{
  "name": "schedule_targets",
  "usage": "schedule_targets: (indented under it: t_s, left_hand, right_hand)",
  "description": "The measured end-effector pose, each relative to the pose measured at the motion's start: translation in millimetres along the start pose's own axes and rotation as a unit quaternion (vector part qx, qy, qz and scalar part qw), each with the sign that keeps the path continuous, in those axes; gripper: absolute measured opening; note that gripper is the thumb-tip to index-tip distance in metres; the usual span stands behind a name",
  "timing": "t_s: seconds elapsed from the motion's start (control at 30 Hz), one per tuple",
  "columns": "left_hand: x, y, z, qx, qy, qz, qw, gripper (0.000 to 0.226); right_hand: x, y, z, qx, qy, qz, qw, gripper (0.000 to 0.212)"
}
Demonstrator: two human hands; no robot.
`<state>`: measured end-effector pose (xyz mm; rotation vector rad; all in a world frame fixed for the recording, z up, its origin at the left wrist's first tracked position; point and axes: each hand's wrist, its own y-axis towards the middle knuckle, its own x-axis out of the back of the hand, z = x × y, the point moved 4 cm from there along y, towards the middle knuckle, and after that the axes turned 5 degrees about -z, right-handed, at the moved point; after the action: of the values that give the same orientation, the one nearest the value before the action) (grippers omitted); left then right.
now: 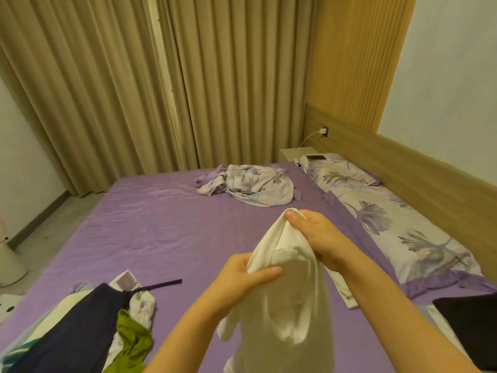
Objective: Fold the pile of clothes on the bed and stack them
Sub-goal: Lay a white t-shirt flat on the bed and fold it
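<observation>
A white garment [285, 300] hangs in the air above the purple bed [161, 224], held by both hands. My right hand [320, 238] pinches its top edge, fingers closed on the cloth. Lower and to the left, my left hand [242, 278] grips another part of the same garment. The unfolded pile lies at the bed's near left: a dark navy piece [75, 327], a green piece [131, 343] and white and patterned pieces [142, 305]. A dark folded garment [470, 324] lies at the near right.
A crumpled floral sheet [250, 184] sits at the far middle of the bed. Floral pillows [376, 211] run along the wooden headboard [430, 179] on the right. A phone [316, 157] and charger cable lie by the nightstand. Beige curtains [134, 90] hang behind.
</observation>
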<state>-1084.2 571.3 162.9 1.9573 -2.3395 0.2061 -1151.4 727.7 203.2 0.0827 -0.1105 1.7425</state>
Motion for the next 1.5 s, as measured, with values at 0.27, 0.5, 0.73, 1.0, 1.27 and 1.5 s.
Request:
schedule_targets:
  t_s: [0.27, 0.5, 0.73, 1.0, 1.27, 1.5]
  left_hand:
    - [-1.9, 0.8, 0.3, 0.085, -0.187, -0.010, 0.979, 0.027]
    - [-2.6, 4.0, 12.7, 0.126, -0.303, -0.049, 0.943, 0.043]
    - [8.9, 1.1, 19.3, 0.092, -0.250, -0.112, 0.957, 0.043]
    - [25.7, -10.5, 35.2, 0.064, 0.161, -0.223, 0.959, 0.040]
    - [-18.0, -21.9, 12.6, -0.049, 0.286, -0.240, 0.926, 0.057]
    - [-31.0, -15.0, 23.2, -0.046, 0.174, -0.218, 0.959, 0.044]
  right_hand:
    - [17.5, 0.9, -25.0, 0.048, -0.040, -0.091, 0.994, 0.018]
    - [-3.0, -57.3, -50.9, 0.186, -0.083, -0.127, 0.971, 0.008]
    - [-10.5, -59.8, -69.0, 0.125, -0.095, -0.110, 0.981, 0.012]
    - [20.2, -44.7, -53.3, 0.065, 0.004, -0.086, 0.994, 0.021]
    - [-8.1, -40.8, -72.4, -0.039, 0.101, -0.082, 0.991, 0.018]
    - [20.6, -37.7, -80.5, -0.080, 0.222, -0.042, 0.971, 0.016]
